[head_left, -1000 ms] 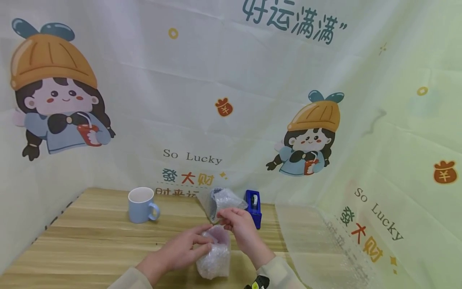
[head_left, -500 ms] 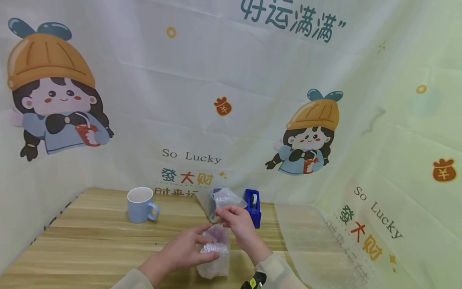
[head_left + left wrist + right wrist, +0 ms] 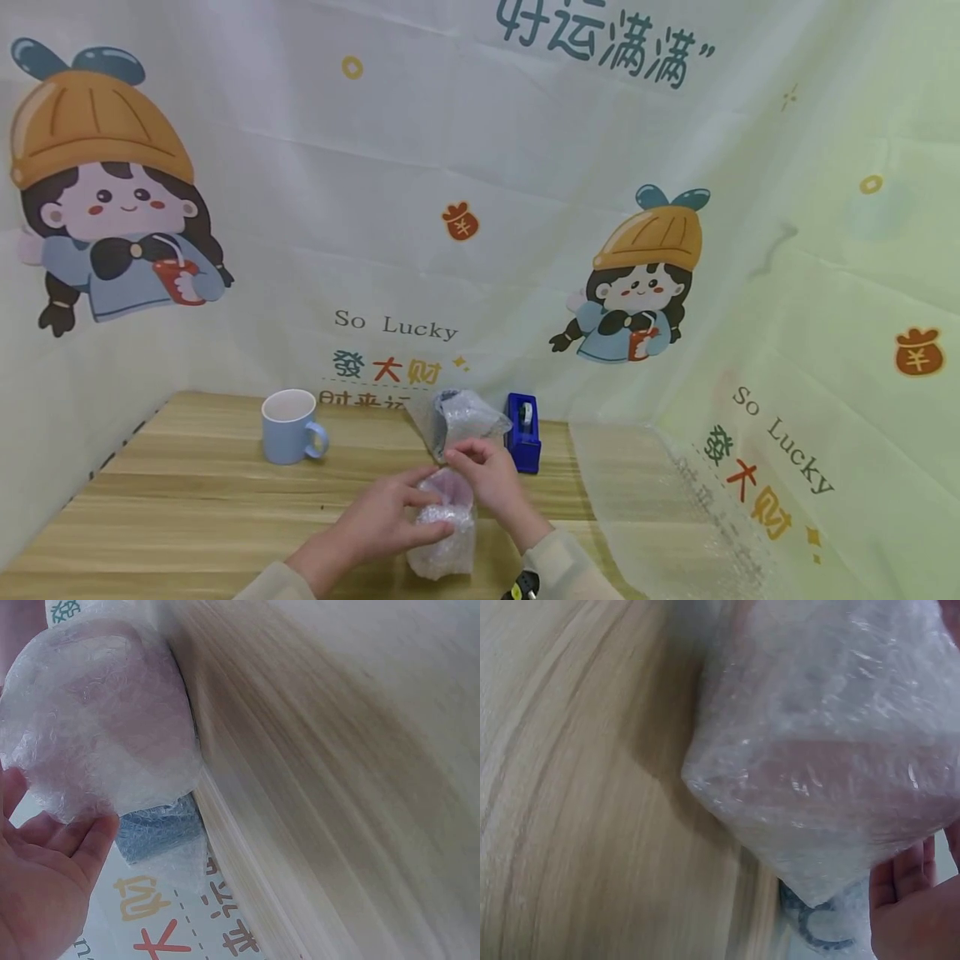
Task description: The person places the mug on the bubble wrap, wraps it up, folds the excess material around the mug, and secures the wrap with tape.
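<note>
A pinkish object wrapped in bubble wrap (image 3: 442,550) stands on the table between my hands; its exact kind is hidden by the wrap. My left hand (image 3: 382,517) holds it from the left, thumb across the near side and fingers along the top. At its far upper edge, the fingertips of my right hand (image 3: 495,483) pinch the bubble wrap. In the left wrist view, curled fingers press the edge of the wrapped bundle (image 3: 97,720). The right wrist view shows a folded corner of the bubble wrap (image 3: 810,862) close up, with right-hand fingers partly behind it.
A light blue mug (image 3: 288,429) stands at the back left of the wooden table (image 3: 187,500). Behind my right hand sits another bubble-wrapped bundle (image 3: 468,417), beside a blue tape dispenser (image 3: 523,442). A bubble wrap sheet (image 3: 637,492) lies at the right. Printed cloth (image 3: 360,208) hangs behind.
My left thumb has shifted right across the wrapped bundle. My right hand has lowered slightly towards the bundle's top edge. The head view has turned a little.
</note>
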`<state>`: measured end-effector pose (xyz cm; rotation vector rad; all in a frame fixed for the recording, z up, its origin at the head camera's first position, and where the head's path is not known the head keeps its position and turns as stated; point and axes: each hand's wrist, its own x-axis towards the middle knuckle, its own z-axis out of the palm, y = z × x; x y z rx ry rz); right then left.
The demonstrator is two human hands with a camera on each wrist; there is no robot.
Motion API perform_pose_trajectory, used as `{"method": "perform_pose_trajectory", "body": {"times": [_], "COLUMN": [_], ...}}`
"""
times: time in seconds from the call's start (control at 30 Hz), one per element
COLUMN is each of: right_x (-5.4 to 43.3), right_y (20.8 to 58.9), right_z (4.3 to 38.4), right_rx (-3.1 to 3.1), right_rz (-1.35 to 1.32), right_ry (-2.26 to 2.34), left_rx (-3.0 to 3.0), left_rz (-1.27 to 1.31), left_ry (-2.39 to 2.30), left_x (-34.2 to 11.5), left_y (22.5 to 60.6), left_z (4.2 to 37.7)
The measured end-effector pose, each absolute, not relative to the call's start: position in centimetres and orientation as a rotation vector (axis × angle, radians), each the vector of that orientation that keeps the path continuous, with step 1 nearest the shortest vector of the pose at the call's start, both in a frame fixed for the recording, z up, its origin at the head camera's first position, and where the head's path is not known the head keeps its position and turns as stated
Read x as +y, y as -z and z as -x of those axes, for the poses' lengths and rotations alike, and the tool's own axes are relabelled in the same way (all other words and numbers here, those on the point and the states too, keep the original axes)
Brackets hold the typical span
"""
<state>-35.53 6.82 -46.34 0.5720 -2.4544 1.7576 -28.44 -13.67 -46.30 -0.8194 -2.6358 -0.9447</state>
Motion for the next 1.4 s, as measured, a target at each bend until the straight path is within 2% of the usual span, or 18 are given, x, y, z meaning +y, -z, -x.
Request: {"method": "perform_pose_trajectory", "body": {"times": [0.47,0.73,1.1,1.4], "right_x": [6.48,6.39,6.57,7.33], "right_y": [46.00,45.82,45.87,46.37], "right_z": [35.57,35.68,36.16,35.96], "right_rx": [-2.598,-2.548,-2.594,-2.739], "right_rz": [-0.520,-0.618,-0.699,-0.548], "right_ry": [-1.683,-1.517,-1.592,-1.545], "left_rx": [-2.643,-2.610,-2.608,-2.616], "left_rz": [0.832,0.870,0.860,0.865], "left_ry": [0.940,0.916,0.931,0.900], "left_x": [-13.67,-13.77,-13.57,-13.57], "left_y": [46.13,46.35,46.46,46.34], "left_z": [28.43,28.56,28.63,28.71]}}
